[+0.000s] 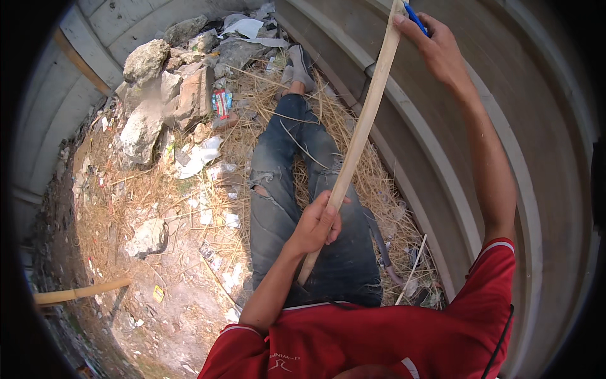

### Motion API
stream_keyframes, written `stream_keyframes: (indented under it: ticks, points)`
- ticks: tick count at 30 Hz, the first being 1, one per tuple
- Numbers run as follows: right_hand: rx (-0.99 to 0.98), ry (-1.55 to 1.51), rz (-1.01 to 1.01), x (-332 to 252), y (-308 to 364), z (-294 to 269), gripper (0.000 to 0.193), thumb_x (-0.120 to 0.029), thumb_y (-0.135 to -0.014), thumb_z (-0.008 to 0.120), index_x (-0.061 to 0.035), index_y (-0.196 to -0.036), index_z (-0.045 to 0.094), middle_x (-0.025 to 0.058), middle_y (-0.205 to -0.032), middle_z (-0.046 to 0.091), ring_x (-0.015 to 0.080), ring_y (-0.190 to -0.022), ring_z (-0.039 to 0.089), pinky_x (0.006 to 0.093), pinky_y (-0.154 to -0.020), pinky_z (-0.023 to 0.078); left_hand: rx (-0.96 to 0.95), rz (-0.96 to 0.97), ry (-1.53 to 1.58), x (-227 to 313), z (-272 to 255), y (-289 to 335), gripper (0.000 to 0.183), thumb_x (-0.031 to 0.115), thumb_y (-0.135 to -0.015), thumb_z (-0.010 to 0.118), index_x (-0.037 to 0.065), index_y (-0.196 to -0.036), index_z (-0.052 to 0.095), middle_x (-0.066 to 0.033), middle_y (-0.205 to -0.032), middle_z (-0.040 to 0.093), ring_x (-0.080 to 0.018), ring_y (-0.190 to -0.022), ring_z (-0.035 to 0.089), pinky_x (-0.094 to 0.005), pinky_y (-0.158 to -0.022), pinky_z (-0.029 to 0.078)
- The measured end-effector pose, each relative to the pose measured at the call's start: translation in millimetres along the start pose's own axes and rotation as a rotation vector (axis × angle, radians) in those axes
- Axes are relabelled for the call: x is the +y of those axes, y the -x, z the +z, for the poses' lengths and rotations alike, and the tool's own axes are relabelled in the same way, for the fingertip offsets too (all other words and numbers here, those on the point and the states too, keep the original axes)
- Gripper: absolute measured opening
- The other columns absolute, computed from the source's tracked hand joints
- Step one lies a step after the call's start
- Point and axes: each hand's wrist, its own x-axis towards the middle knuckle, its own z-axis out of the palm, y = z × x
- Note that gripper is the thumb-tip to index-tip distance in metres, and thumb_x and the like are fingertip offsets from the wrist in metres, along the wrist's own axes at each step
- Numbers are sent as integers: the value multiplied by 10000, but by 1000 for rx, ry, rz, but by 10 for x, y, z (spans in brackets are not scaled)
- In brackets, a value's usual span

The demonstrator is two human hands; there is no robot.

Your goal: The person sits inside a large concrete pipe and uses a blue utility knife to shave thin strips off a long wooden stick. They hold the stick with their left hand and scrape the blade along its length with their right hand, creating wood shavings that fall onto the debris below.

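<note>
A long, flat strip of pale bamboo (366,120) slants up from my lap toward the top of the view. My left hand (317,222) is closed round its lower part, above my thighs. Up at the far end, my right hand (432,47) grips a slim blue pen-like tool (416,19), whose tip is close to the strip. The right thumb and fingertips rest at or beside the strip's edge; whether they press on it I cannot tell. The strip's top end runs to the edge of the view.
Corrugated metal sheeting (505,126) rises close on my right. Rough stones (145,126) lie ahead to the left, with litter and dry straw (372,177) round my outstretched legs (284,183). A dark curved tool (379,243) lies by my right thigh. A bamboo pole (82,292) juts in from the left.
</note>
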Motion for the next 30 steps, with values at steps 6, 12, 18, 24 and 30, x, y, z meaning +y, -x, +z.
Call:
stream_keyframes:
  ticks: [6,12,18,24,30]
  points:
    - [-244,-453,13,-167,495,276,421,-451,-938,716,-30,-954,703,-53,-694,436,93,-643,406,311,-591,329,47,23,-98,63,-34,-112,365,348,-1124,415,26,-1189,573,-44,-700,620,-79,-508,525,-229,-483,414]
    - [-209,-363,-59,-340,663,300,446,-486,-955,692,-41,-949,716,13,-640,535,165,-571,504,342,-557,399,333,124,-237,646,267,-508,388,360,-1136,382,34,-1090,588,-20,-687,610,-59,-523,528,-225,-491,414]
    - [-476,48,-225,-501,1234,385,532,-550,-984,605,-44,-894,739,171,-604,635,382,-575,654,477,-582,519,527,154,-444,391,122,-594,430,299,-1142,378,25,-897,603,-32,-557,536,-113,-504,554,-303,-495,423]
    - [-583,132,-327,-369,1691,652,591,-599,-965,608,-54,-749,681,175,-587,636,407,-579,664,507,-575,528,537,301,-496,298,-7,-636,430,301,-1140,378,29,-873,577,-29,-557,520,-122,-489,543,-307,-495,416]
    - [-326,194,-194,-290,799,604,666,-627,-1007,531,-22,-794,711,182,-555,593,410,-600,654,484,-592,513,502,132,-407,232,-48,-503,472,364,-1146,344,45,-872,558,21,-584,464,-60,-496,460,-262,-480,367]
